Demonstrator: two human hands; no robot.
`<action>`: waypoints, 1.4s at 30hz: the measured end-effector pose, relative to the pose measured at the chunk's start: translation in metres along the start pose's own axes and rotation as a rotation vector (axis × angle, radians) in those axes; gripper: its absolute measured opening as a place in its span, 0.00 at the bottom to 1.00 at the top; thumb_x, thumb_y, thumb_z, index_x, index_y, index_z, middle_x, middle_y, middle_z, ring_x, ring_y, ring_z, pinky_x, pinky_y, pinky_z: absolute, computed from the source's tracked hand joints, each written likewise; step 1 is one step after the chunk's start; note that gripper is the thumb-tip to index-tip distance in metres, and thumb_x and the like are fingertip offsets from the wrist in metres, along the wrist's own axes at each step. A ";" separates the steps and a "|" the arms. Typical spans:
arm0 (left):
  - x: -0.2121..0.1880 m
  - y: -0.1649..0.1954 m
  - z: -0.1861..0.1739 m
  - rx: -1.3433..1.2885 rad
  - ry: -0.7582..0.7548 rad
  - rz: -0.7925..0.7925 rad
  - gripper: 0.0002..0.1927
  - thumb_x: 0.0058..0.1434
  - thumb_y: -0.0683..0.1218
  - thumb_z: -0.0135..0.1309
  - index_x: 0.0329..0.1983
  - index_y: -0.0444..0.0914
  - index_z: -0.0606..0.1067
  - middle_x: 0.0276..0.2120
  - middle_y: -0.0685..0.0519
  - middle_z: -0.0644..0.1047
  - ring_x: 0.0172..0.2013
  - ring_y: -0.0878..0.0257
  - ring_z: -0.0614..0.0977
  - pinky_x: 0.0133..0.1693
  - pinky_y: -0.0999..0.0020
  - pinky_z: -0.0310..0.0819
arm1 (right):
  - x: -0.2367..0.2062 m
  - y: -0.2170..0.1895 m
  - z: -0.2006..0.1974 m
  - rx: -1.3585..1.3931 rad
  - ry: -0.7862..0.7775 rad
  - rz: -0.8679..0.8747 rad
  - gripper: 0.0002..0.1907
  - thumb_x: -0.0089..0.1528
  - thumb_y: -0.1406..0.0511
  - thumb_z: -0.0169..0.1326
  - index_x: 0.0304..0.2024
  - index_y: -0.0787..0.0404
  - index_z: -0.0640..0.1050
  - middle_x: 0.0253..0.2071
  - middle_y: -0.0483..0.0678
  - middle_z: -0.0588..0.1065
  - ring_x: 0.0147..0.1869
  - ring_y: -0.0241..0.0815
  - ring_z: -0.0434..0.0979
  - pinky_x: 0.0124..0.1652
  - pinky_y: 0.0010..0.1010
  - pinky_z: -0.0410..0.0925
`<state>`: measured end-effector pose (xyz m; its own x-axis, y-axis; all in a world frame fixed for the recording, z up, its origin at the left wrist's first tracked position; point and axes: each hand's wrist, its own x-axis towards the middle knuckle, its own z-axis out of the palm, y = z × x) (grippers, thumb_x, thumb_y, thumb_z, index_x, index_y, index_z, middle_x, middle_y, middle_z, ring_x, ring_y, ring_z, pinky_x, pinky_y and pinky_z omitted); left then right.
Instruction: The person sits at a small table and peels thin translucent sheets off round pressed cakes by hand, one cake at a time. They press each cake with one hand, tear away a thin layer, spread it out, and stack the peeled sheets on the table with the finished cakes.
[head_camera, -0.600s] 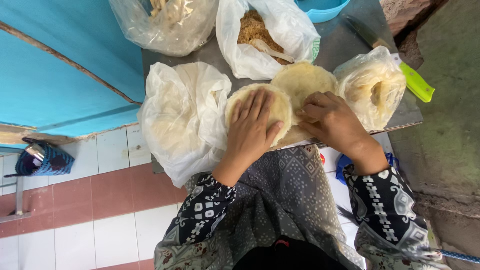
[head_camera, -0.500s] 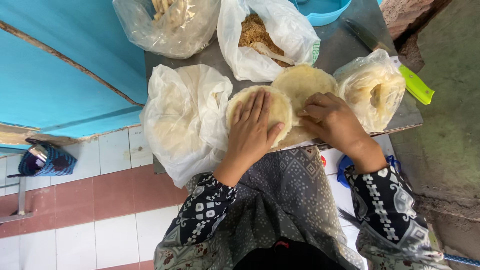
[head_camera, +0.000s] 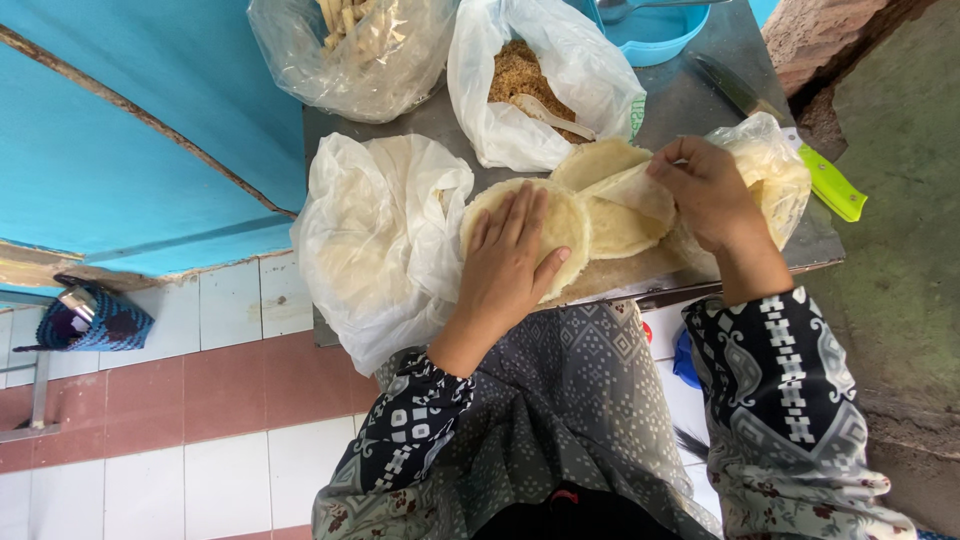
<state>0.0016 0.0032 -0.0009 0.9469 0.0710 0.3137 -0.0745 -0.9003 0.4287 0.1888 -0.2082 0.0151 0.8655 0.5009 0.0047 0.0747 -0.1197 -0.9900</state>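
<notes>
Pale, floury rounds of thin flat dough lie on the grey metal table (head_camera: 690, 100), and the person bends over them with both hands at work. The left hand (head_camera: 510, 262) lies flat and spread wide, palm down on the left dough round (head_camera: 560, 215), gripping nothing, only pressing on it. The right hand (head_camera: 705, 190) has its fingertips pinched on the edge of a thin pale sheet (head_camera: 630, 190), lifted and folded partly over the right dough round (head_camera: 615, 225), which overlaps the left one at the table's near edge. Just left of the pressed round slumps a large white plastic bag (head_camera: 375, 240); beside the right hand sits a clear bag of pale rounds (head_camera: 775, 165). Behind them stand a white bag of brown crumbs (head_camera: 525, 75) and a clear bag of pale sticks (head_camera: 360, 45). A green-handled knife (head_camera: 830, 185) lies at the table's right edge.
</notes>
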 end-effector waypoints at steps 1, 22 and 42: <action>-0.001 0.000 0.000 0.020 0.003 0.014 0.38 0.71 0.61 0.44 0.75 0.33 0.58 0.74 0.40 0.60 0.73 0.46 0.60 0.70 0.44 0.46 | 0.002 -0.002 -0.002 0.016 0.016 0.009 0.02 0.68 0.69 0.56 0.42 0.63 0.77 0.34 0.39 0.74 0.32 0.25 0.67 0.29 0.18 0.61; 0.037 0.025 -0.011 -0.484 0.239 -0.112 0.22 0.67 0.48 0.58 0.62 0.39 0.71 0.60 0.49 0.74 0.59 0.53 0.78 0.61 0.60 0.74 | 0.047 -0.095 0.004 -0.609 -0.075 -0.457 0.06 0.74 0.68 0.58 0.46 0.66 0.76 0.26 0.44 0.71 0.28 0.29 0.65 0.27 0.25 0.58; 0.081 -0.023 -0.016 -1.486 -0.044 -0.493 0.37 0.69 0.67 0.46 0.61 0.30 0.75 0.48 0.43 0.83 0.45 0.60 0.85 0.49 0.66 0.82 | 0.034 -0.106 -0.017 -0.186 0.090 -0.540 0.03 0.76 0.76 0.50 0.49 0.68 0.75 0.43 0.43 0.76 0.44 0.33 0.75 0.44 0.24 0.70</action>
<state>0.0751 0.0368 0.0283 0.9761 0.1834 -0.1166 0.0287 0.4228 0.9058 0.2189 -0.1928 0.1229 0.7187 0.4592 0.5222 0.5962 -0.0205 -0.8026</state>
